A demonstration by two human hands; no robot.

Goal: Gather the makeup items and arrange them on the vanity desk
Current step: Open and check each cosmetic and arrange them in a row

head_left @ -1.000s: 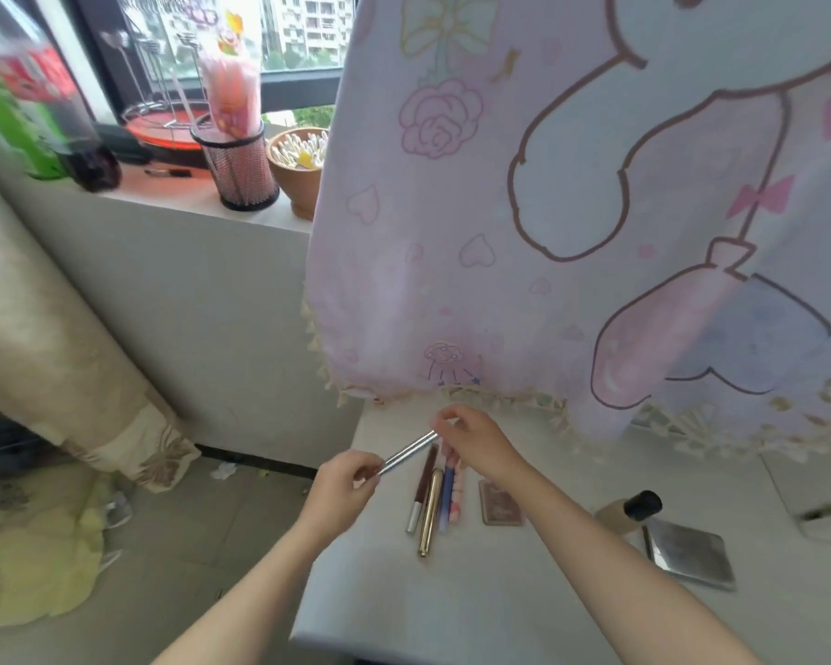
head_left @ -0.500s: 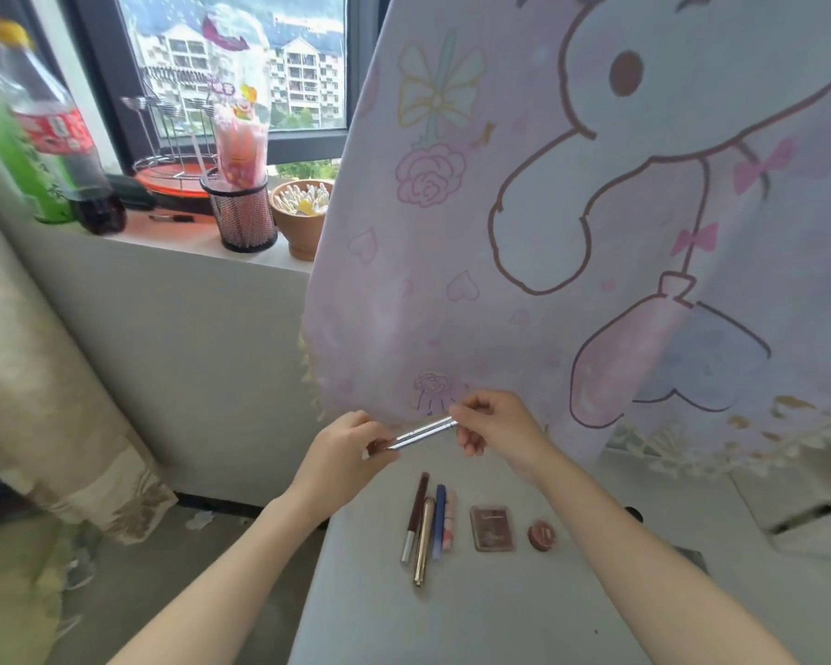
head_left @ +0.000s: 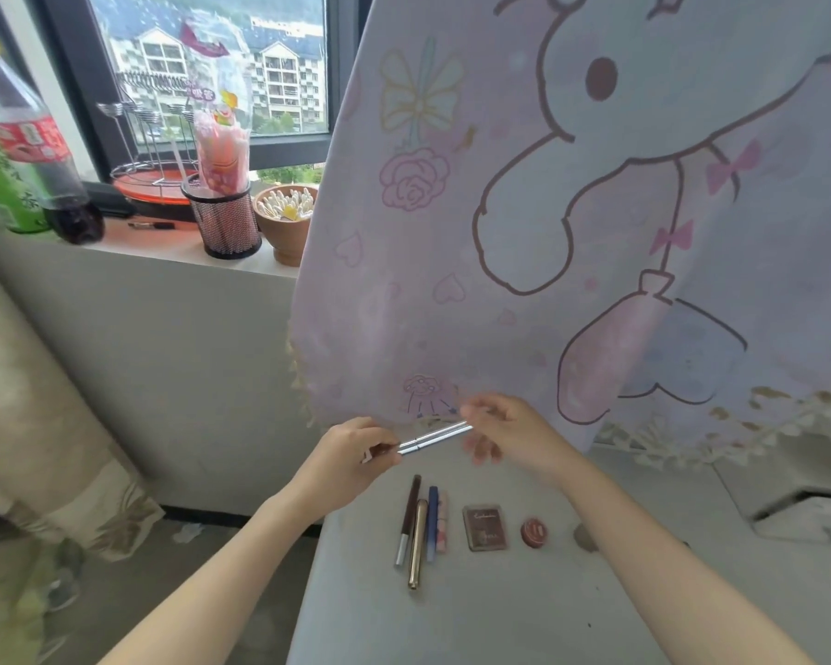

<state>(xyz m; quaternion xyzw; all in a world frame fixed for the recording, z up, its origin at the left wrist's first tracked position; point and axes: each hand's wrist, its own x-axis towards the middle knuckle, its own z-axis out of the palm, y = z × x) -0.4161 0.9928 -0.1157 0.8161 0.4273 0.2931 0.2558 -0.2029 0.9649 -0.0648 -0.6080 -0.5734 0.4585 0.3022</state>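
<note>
A thin silver makeup pen (head_left: 435, 437) is held level above the white vanity desk (head_left: 475, 611). My left hand (head_left: 351, 460) pinches its left end and my right hand (head_left: 509, 431) pinches its right end. Below it, several pens lie side by side on the desk: a brown one (head_left: 409, 513), a gold one (head_left: 418, 544), a blue one (head_left: 432, 525) and a pink patterned one (head_left: 443, 523). Right of them sit a small brown palette (head_left: 484, 527) and a round red compact (head_left: 534, 533).
A pink cartoon cloth (head_left: 571, 208) hangs over the desk's back. The windowsill (head_left: 164, 247) holds a black mesh cup (head_left: 225, 220), a clay bowl of cotton swabs (head_left: 286, 216), a wire rack (head_left: 152, 156) and two bottles (head_left: 24, 151). A curtain (head_left: 34, 400) hangs at left.
Both hands lifted the silver pen higher above the desk, away from the row of pens. The view tilted up, bringing the red compact into sight.
</note>
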